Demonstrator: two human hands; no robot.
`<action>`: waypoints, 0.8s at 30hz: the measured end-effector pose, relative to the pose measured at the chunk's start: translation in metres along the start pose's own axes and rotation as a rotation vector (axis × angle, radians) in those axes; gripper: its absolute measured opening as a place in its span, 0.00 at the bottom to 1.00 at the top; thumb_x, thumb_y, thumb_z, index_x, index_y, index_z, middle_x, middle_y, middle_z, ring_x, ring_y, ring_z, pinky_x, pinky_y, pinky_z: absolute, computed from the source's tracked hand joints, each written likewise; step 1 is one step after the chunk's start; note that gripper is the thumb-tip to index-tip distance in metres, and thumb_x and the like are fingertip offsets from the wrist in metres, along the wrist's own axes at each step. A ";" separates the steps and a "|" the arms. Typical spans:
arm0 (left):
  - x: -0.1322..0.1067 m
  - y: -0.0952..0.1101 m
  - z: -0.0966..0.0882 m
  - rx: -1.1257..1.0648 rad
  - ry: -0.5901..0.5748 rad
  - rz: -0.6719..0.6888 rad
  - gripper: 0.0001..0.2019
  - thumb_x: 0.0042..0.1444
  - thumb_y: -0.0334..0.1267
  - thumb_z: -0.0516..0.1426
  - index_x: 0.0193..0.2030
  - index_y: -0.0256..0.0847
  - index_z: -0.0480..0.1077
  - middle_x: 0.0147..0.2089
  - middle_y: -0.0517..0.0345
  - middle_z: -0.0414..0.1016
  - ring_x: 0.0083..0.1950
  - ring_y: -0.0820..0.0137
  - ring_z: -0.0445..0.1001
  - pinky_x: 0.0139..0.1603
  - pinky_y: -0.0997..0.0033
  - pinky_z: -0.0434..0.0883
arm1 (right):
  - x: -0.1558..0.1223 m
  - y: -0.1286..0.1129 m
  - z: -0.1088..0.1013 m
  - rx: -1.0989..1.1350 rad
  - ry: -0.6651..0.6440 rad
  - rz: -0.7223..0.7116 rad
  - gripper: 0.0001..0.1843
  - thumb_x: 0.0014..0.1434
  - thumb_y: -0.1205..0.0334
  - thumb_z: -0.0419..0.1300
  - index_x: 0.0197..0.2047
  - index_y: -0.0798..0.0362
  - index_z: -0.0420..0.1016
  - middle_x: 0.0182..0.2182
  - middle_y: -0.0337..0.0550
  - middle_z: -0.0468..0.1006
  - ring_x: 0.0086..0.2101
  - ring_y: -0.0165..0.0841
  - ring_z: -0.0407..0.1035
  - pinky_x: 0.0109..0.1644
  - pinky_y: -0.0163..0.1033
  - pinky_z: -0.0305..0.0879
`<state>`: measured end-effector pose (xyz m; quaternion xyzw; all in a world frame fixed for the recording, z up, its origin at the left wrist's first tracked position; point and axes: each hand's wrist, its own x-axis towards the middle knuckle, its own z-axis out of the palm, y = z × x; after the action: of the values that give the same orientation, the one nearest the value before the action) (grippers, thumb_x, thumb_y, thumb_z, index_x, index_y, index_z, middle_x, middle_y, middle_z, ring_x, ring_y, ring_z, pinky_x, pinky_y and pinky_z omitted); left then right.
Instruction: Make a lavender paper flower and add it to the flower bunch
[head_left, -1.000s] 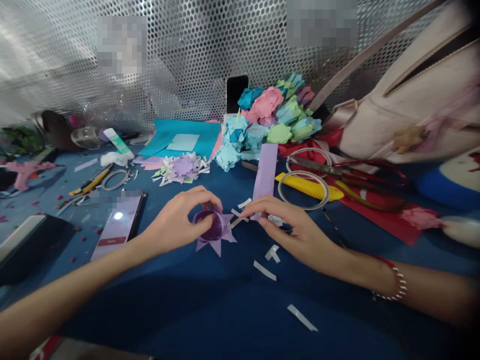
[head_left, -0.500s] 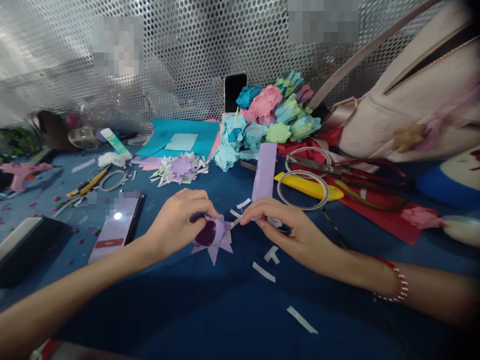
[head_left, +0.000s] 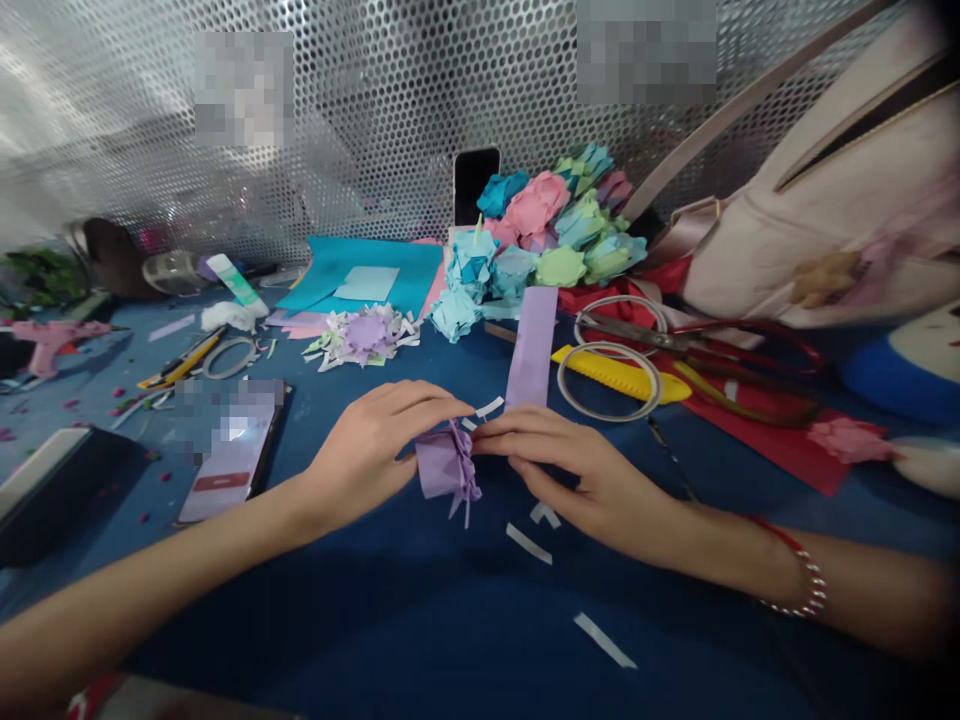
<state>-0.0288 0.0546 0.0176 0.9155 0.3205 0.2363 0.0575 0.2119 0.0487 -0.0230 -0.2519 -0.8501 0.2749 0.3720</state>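
A small purple paper piece, a rolled band with pointed petals bent and crumpled on its right side, is held sideways just above the blue table. My left hand is closed around its left and top, thumb below and fingers above. From the right, my right hand has its fingertips at the pointed edge, closed on it; the exact contact is partly hidden. Behind the right fingers lies a flat purple paper strip. White paper strips are scattered near my right hand.
Paper flowers are heaped at the back beside a standing phone. To the right lie wire rings, a yellow cutter and scissors. Another phone and a glue gun lie left. A bag stands back right.
The purple piece has turned, so its dark round opening no longer faces me and its points now face right. My right fingertips have moved slightly left onto its edge.
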 end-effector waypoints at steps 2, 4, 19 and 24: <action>0.000 -0.001 -0.002 0.019 0.048 0.038 0.13 0.63 0.26 0.55 0.51 0.41 0.71 0.48 0.53 0.79 0.49 0.68 0.78 0.49 0.66 0.74 | -0.001 0.001 0.000 0.001 0.003 -0.001 0.19 0.64 0.75 0.51 0.51 0.50 0.77 0.49 0.47 0.79 0.50 0.34 0.72 0.53 0.43 0.73; 0.001 -0.001 -0.004 0.095 0.078 0.093 0.13 0.63 0.27 0.54 0.52 0.41 0.71 0.47 0.53 0.80 0.48 0.67 0.78 0.48 0.66 0.74 | -0.001 0.001 0.000 0.006 0.008 0.000 0.20 0.64 0.75 0.51 0.51 0.49 0.77 0.49 0.46 0.79 0.50 0.34 0.72 0.53 0.44 0.73; 0.002 -0.007 -0.008 0.334 0.204 0.435 0.09 0.63 0.30 0.55 0.46 0.44 0.74 0.41 0.57 0.82 0.42 0.67 0.80 0.46 0.64 0.76 | 0.001 0.001 0.000 0.037 0.008 0.038 0.20 0.64 0.75 0.50 0.50 0.48 0.77 0.47 0.45 0.80 0.48 0.33 0.73 0.51 0.42 0.73; 0.005 -0.013 -0.010 0.327 0.208 0.417 0.07 0.63 0.28 0.55 0.41 0.42 0.74 0.39 0.57 0.82 0.41 0.67 0.79 0.44 0.65 0.74 | 0.003 0.002 0.000 0.042 0.008 0.065 0.19 0.65 0.74 0.50 0.50 0.49 0.77 0.47 0.45 0.80 0.48 0.32 0.73 0.51 0.40 0.72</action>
<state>-0.0371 0.0672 0.0248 0.9296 0.1633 0.2810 -0.1739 0.2111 0.0518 -0.0228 -0.2725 -0.8341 0.3035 0.3713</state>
